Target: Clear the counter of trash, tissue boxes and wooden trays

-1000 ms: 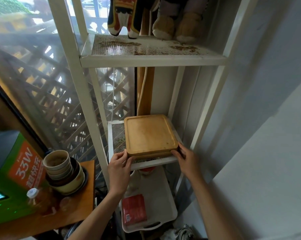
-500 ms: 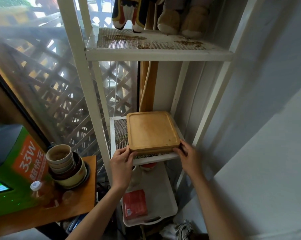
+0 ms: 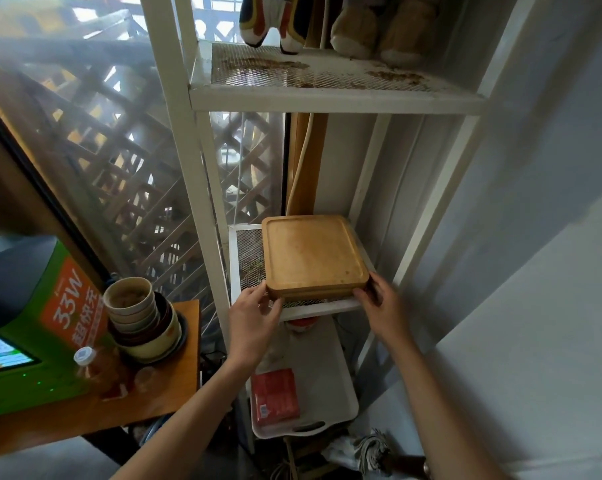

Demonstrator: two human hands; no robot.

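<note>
You get daylight from the window [image 3: 85,140] at upper left; the glass is hazy and washed out, its lattice soft. The wall [image 3: 552,237] on the right sits in dim, grey shade. The white shelf frame [image 3: 188,174] bows outward: wide-angle distortion. The screen [image 3: 1,355] at the left edge glares, slightly blown.

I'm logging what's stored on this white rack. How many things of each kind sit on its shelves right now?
Wooden trays: at least 2, stacked; the exact number is unclear
Plush toys: 2
White plastic tray: 1
Red packet: 1
Total: at least 6, with both hands at the stack
</note>
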